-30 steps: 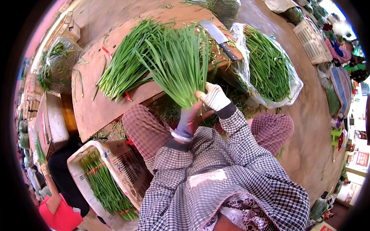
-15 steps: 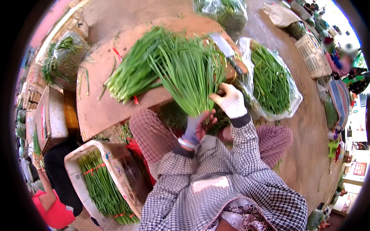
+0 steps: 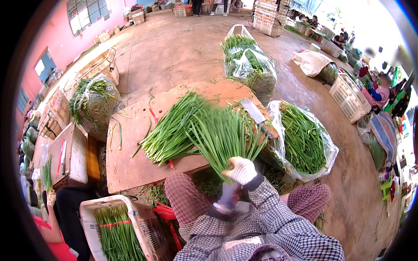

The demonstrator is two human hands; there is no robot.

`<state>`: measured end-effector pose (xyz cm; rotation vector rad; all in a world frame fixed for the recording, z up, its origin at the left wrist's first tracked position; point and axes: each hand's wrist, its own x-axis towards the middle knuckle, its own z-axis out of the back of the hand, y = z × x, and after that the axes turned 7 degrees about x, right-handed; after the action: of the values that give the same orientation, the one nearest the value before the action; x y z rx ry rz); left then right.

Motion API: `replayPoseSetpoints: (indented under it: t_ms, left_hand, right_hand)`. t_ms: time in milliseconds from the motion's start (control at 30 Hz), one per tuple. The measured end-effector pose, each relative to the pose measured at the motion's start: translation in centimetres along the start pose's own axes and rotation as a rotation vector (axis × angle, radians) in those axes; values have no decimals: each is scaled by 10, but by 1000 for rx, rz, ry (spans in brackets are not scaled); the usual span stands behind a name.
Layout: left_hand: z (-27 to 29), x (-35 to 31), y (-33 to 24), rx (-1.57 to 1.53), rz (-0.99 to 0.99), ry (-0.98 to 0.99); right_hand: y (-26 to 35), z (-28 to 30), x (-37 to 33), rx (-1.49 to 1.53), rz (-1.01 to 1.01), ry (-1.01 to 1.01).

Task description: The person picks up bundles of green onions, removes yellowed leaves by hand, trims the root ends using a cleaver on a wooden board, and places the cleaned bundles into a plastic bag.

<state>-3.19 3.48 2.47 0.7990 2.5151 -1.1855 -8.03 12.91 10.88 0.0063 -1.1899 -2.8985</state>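
Green chive pile [image 3: 172, 132] beside cleaver [image 3: 256, 114]

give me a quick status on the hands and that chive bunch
Right hand gripping chive bunch at its base; left hand just below, on the stems. Bunch fans over wooden table. Cleaver lies beyond.

Chives [image 3: 224, 137] were green, board [image 3: 130, 167] was brown. Right-hand glove [image 3: 241, 170] was white. Crate [image 3: 150, 226] white, sleeves [image 3: 278, 217] checked grey.
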Motion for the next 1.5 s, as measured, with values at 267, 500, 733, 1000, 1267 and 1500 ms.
replayPoseSetpoints:
  t_ms: [267, 500, 733, 1000, 1267, 1500]
  left_hand:
    - [14, 6, 9, 78, 78, 110]
    - [26, 10, 5, -430, 172, 382]
    - [27, 15, 9, -408, 194, 166]
    - [30, 16, 9, -361, 212, 211]
    - [27, 34, 28, 1057, -649, 9]
    - [16, 6, 8, 1187, -370, 52]
  right_hand:
    - [-42, -23, 4, 270, 81, -174]
    - [-41, -17, -8, 466, -94, -165]
    - [4, 41, -39, 875, -102, -253]
    - [-109, 66, -62, 326, -314, -188]
    - [-74, -32, -37, 523, -154, 81]
    - [-106, -41, -50, 661, -118, -46]
